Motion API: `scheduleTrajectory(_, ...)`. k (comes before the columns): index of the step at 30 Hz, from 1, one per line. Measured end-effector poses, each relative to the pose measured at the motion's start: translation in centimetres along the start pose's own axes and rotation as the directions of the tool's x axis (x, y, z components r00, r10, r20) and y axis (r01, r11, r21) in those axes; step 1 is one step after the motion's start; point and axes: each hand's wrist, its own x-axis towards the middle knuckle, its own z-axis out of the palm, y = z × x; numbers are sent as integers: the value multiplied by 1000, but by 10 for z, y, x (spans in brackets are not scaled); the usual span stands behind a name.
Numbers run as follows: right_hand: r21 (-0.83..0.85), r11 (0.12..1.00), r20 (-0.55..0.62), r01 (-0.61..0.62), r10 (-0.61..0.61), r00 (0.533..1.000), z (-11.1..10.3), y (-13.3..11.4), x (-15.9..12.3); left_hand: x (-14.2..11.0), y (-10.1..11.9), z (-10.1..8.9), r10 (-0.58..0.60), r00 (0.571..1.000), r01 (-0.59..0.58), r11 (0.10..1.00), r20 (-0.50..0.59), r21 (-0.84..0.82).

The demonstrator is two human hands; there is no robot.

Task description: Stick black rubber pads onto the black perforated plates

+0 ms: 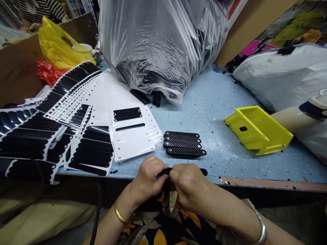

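Note:
At the table's front edge, my left hand (151,174) and my right hand (187,180) are closed around one long black strip with rounded ends (203,172). Its right tip sticks out past my right fingers, and most of the rest is covered by my hands. Just beyond them lies a row of several black textured bars (183,143) with a small round metal-looking dot at each end. To the left, a white backing sheet (133,144) carries several black strip stickers (127,114) and a single one (130,127) below them.
Sticker sheets (92,149) overlap across the left side. A big clear plastic bag (158,44) of black pieces stands at the back, with loose black bars (156,98) at its mouth. On the right are a yellow bin (258,131), a bottle (293,117) and a white sack (286,75).

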Motion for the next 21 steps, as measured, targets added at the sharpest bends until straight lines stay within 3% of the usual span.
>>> scheduleTrajectory(4, -156, 971, 187, 183, -153, 970, -10, -7, 8, 0, 0, 1, 1, 1000, -2, 1000, -11, -17)
scheduleTrajectory(7, -261, 928, 184, 265, -222, 958, -8, -12, 6, 0, 1, 2, 9, 1000, -9, 1000, -19, -18)
scheduleTrajectory(9, -285, 923, 151, 258, -223, 963, -2, -12, 2, 0, 1, 2, 10, 1000, -11, 1000, -21, -21)
scheduleTrajectory(11, -265, 942, 79, 204, -190, 979, 8, -9, -3, 0, 0, 2, 9, 1000, -10, 1000, -29, -28)
scheduleTrajectory(14, -175, 981, -119, 88, -110, 987, 24, -2, -10, 0, -1, 2, -3, 999, 2, 1000, -32, -26)
scheduleTrajectory(17, -83, 996, -292, 40, -63, 954, 35, 2, -13, 0, -3, 3, 1, 1000, -2, 1000, -31, -29)
scheduleTrajectory(21, -32, 999, -399, 35, -44, 916, 40, 0, -11, 0, -6, 4, 17, 999, -18, 1000, -45, -26)
